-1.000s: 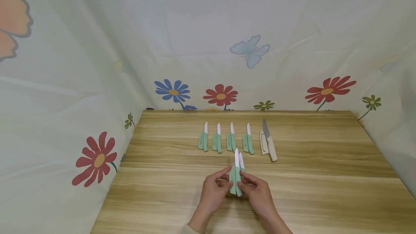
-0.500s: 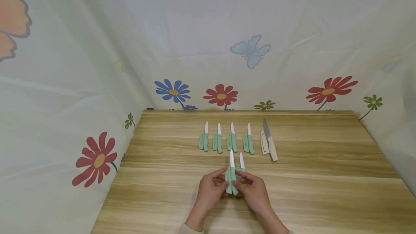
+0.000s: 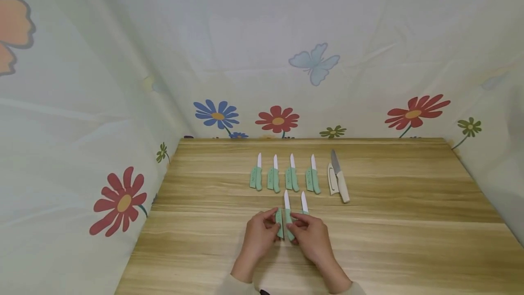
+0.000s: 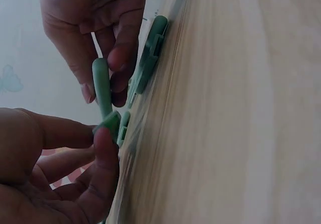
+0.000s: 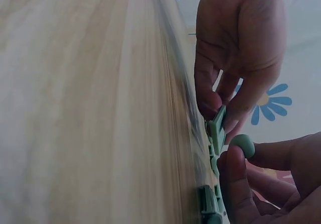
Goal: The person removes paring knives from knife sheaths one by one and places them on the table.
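Between the thumb and fingers of my left hand (image 3: 259, 236) is a flat pale green blade sheath (image 3: 279, 223). My right hand (image 3: 313, 239) pinches a paring knife (image 3: 287, 200) by its green handle, white blade pointing to the far side. A narrow gap separates knife and sheath in the head view. The left wrist view shows the knife handle (image 4: 102, 86) just beyond the sheath (image 4: 111, 122). Behind my right fingers lies a second white-bladed knife (image 3: 304, 202), its lower part hidden.
Farther back on the wooden table (image 3: 196, 222), several green paring knives (image 3: 291, 174) lie in a row, each beside a green sheath. At the row's right end lies a beige-handled knife (image 3: 342, 185) with a grey blade, beside its beige sheath (image 3: 332, 180). A flowered cloth (image 3: 245, 58) hangs behind.
Both hands have shifted left, carrying the knife and sheath. These two were side by side and touching; now they are apart. More of the second knife's blade shows clear of them.
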The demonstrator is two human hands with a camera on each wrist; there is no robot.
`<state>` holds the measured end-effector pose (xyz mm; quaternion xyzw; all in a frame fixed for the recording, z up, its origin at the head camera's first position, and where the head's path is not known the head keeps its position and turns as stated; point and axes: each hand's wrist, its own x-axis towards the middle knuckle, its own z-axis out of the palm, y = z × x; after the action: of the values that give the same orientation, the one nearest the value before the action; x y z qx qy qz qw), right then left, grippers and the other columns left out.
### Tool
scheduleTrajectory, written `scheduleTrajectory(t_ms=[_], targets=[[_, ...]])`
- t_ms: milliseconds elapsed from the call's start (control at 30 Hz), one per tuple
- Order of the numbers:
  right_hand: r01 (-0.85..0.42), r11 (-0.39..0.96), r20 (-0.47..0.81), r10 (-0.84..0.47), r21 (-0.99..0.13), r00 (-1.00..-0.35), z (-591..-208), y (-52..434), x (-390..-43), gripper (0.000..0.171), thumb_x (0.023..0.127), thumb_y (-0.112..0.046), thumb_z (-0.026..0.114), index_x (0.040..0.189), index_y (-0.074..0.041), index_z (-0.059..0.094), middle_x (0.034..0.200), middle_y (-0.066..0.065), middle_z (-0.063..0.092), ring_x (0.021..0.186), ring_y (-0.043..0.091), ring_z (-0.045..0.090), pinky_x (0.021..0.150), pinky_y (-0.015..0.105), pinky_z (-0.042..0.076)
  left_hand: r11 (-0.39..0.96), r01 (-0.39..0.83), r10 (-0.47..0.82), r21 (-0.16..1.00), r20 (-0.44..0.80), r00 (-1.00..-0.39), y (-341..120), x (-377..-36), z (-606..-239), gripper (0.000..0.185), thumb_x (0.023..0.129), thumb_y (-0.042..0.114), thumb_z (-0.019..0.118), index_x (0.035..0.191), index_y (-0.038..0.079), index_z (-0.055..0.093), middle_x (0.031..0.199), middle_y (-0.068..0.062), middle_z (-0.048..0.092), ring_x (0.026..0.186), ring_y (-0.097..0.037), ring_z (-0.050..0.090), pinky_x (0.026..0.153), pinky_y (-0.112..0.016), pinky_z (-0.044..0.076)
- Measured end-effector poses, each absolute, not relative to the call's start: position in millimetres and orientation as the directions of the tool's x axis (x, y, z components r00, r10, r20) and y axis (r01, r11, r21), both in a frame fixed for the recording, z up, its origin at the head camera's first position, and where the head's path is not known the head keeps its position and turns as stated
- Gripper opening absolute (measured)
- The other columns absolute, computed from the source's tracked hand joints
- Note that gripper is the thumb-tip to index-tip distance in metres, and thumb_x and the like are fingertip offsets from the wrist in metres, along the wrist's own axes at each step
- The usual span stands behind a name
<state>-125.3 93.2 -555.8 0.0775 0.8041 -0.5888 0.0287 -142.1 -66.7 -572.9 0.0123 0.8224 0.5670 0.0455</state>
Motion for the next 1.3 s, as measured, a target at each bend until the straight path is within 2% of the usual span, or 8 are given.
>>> scheduleTrajectory(t_ms=[300,467,667,800,1100,1300], targets=[[0.104,0.417,-0.087,0.058,-0.903,-0.994,-558.8,82.4,-132.5,0.034,0.09,-0.006,0.076,0.122,0.005,0.072,0.086,0.009,0.076,0.057,0.014,0.069,0.05,0.023,0.055,0.492,0.015,0.072,0.871,-0.024,-0.997,-67.2,-148.3,-575.1,0.044,0.089,-0.004,0.071,0.133,-0.003,0.067,0.094,-0.006,0.064,0.072,-0.004,0.059,0.058,-0.019,0.053],[0.082,0.505,-0.068,0.046,-0.859,-0.997,-559.4,79.1,-133.7,0.035,0.089,-0.008,0.077,0.121,0.004,0.073,0.084,0.006,0.075,0.057,0.009,0.067,0.051,0.023,0.053,0.548,0.048,0.07,0.835,0.011,-0.997,-65.9,-147.8,-572.6,0.043,0.087,-0.005,0.073,0.13,-0.005,0.068,0.093,-0.007,0.065,0.076,-0.006,0.061,0.063,-0.018,0.051],[0.038,0.626,-0.005,0.053,-0.779,-0.999,-559.2,75.7,-135.7,0.033,0.086,-0.011,0.081,0.117,0.001,0.076,0.082,0.0,0.075,0.07,0.007,0.065,0.059,0.026,0.052,0.607,0.061,0.055,0.793,0.035,-0.998,-62.1,-147.1,-569.0,0.042,0.086,-0.005,0.073,0.127,-0.004,0.07,0.093,-0.007,0.064,0.077,-0.01,0.064,0.067,-0.021,0.051],[0.02,0.646,0.021,0.056,-0.763,-0.998,-558.8,74.0,-135.5,0.032,0.085,-0.01,0.081,0.115,0.0,0.077,0.08,-0.001,0.075,0.072,0.008,0.066,0.061,0.028,0.053,0.632,0.058,0.059,0.773,0.027,-0.998,-61.3,-147.9,-570.6,0.042,0.086,-0.002,0.073,0.129,-0.001,0.071,0.095,-0.006,0.065,0.079,-0.009,0.063,0.069,-0.023,0.051],[-0.007,0.692,0.033,0.024,-0.722,-0.999,-560.6,72.5,-136.3,0.032,0.085,-0.01,0.081,0.115,0.002,0.077,0.077,-0.001,0.07,0.072,0.011,0.062,0.059,0.03,0.051,0.682,0.067,0.089,0.728,0.008,-0.996,-61.7,-147.1,-572.0,0.043,0.091,0.002,0.072,0.134,0.001,0.068,0.102,-0.006,0.062,0.081,-0.011,0.054,0.066,-0.022,0.046],[-0.03,0.735,0.053,0.008,-0.677,-0.999,-560.3,71.0,-135.2,0.03,0.084,-0.008,0.08,0.112,0.003,0.077,0.078,0.0,0.068,0.072,0.013,0.06,0.059,0.033,0.05,0.679,0.058,0.084,0.731,0.001,-0.996,-59.7,-145.8,-569.9,0.044,0.09,0.0,0.071,0.134,-0.001,0.066,0.106,-0.009,0.06,0.078,-0.01,0.054,0.061,-0.021,0.045]])
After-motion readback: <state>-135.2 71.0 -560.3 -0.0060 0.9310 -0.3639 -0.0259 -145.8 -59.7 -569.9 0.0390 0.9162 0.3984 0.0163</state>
